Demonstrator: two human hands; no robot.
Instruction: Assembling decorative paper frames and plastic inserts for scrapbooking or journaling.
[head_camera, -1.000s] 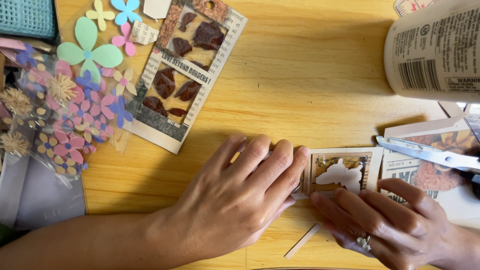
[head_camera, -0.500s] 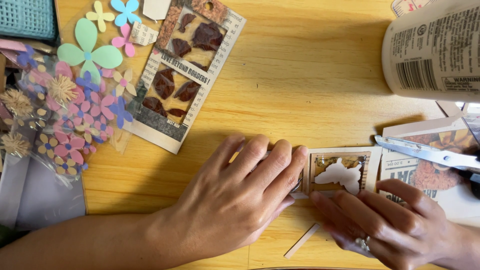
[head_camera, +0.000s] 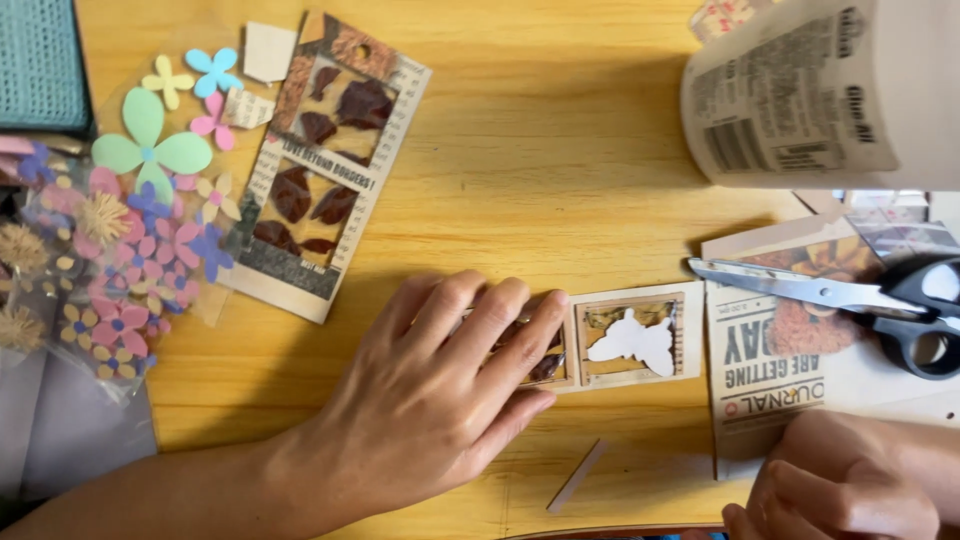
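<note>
The left hand (head_camera: 430, 400) lay flat and open in the lower middle of the frame, fingers spread and pressed down on the left end of a small rectangular paper strip printed with wooden-looking frames (head_camera: 625, 345); it gripped nothing, only held the strip against the yellow wooden bench (head_camera: 560, 160). The strip's uncovered right window showed a white butterfly cut-out (head_camera: 632, 342). The right hand (head_camera: 845, 490) sat at the lower right corner, curled into a loose fist and partly cut off by the frame edge; whether it held anything could not be told. It rested beside a printed paper sheet with an orange flower picture (head_camera: 775, 350), on which lay black-handled scissors (head_camera: 840, 295), blades closed and pointing left. A thin white paper sliver (head_camera: 578, 475) lay on the bench between the two hands. In the upper left lay a long collage card with dark red leaf shapes (head_camera: 325, 165), and left of it clear packets of coloured paper flowers (head_camera: 120, 230). A large white printed cylinder (head_camera: 820, 95) filled the upper right.
</note>
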